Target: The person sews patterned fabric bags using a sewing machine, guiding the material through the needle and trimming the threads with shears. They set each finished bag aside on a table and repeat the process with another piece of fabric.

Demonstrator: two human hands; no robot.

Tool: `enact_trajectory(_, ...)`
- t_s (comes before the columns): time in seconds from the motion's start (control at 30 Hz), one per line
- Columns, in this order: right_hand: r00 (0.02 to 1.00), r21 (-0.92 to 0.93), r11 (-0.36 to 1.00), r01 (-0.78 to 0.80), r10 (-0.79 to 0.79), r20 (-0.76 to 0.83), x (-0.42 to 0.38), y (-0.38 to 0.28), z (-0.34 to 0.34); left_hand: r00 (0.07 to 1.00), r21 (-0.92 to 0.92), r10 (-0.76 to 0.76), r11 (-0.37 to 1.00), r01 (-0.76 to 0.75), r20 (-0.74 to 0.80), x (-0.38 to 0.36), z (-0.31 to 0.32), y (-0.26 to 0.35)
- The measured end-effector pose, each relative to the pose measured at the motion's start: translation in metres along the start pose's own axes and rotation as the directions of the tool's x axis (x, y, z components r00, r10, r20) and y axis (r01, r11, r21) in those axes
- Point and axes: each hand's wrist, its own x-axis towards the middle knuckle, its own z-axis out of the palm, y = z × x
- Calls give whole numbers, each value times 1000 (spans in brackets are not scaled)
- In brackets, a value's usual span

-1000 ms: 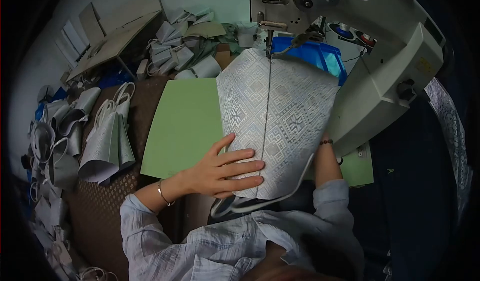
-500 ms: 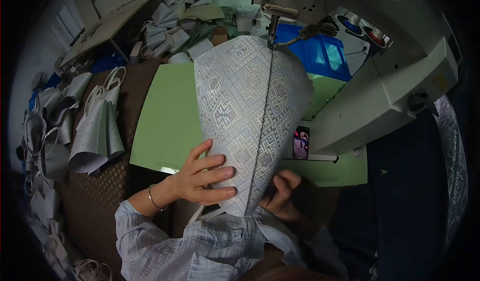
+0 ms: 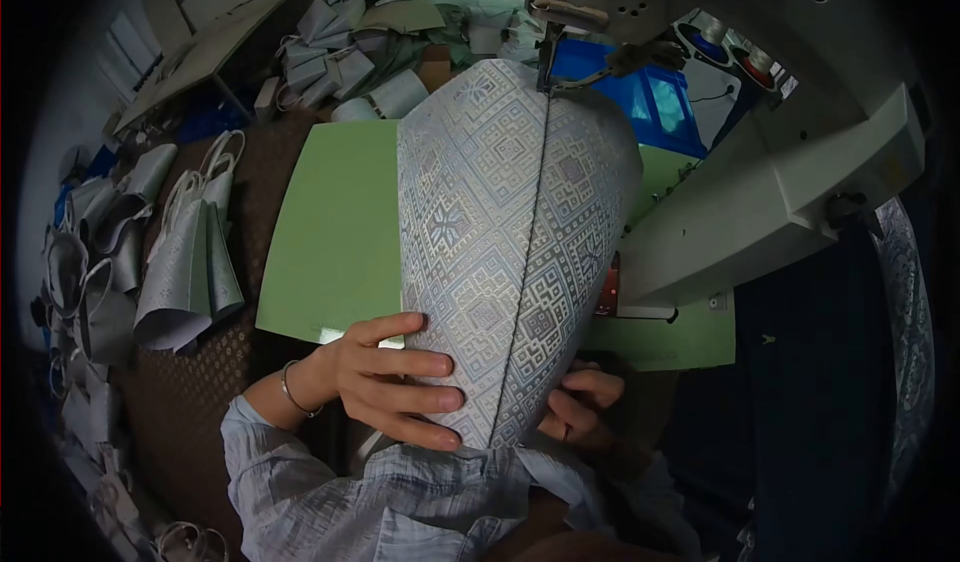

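A pale grey-blue patterned fabric piece (image 3: 480,232) stretches from under the sewing machine's needle area (image 3: 547,77) down to my chest. A dark seam line runs along its length, and its far right side curves away. My left hand (image 3: 390,382) lies over the near left edge, fingers spread on top of the fabric; its thumb is hidden. At the near right edge my right hand (image 3: 585,402) has its fingers curled against the fabric, partly hidden behind it. The needle tip and the fabric's underside cannot be made out.
The machine's body (image 3: 720,252) stands at the right over a green table top (image 3: 330,222). Thread spools (image 3: 757,65) and a blue crate (image 3: 650,102) are behind. Grey bags with handles (image 3: 185,272) lie left; a phone (image 3: 608,290) is half covered by fabric.
The near part of the fabric has shifted right and now covers more of the phone. My left hand has slid slightly left and nearer my body; my right hand has moved right.
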Motion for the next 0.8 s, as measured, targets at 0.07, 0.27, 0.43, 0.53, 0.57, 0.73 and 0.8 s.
enact_trajectory(0.07,1000,-34,999,25,-25,-1,2,1,-1,1000,-6,5,1000,-5,12,1,-3,-1)
enact_trajectory(0.27,1000,-102,994,29,-29,-1,13,2,-6,1000,8,23,1000,-23,12,9,-4,-5)
enact_trajectory(0.43,995,-237,969,72,-86,-50,32,0,-5,999,-5,9,1000,-8,43,16,-15,-7)
enact_trajectory(0.53,991,-289,952,95,-119,-67,48,-4,-8,995,-8,-34,999,35,89,20,-22,-7)
enact_trajectory(0.57,991,-317,943,98,-123,-59,51,-5,-8,994,-12,-38,999,39,100,21,-23,-8)
enact_trajectory(0.73,989,-324,940,106,-132,-61,56,0,-14,993,26,-46,999,43,111,30,-25,-14)
enact_trajectory(0.8,991,-335,937,98,-121,-49,57,0,-18,988,34,-44,999,39,146,32,-28,-17)
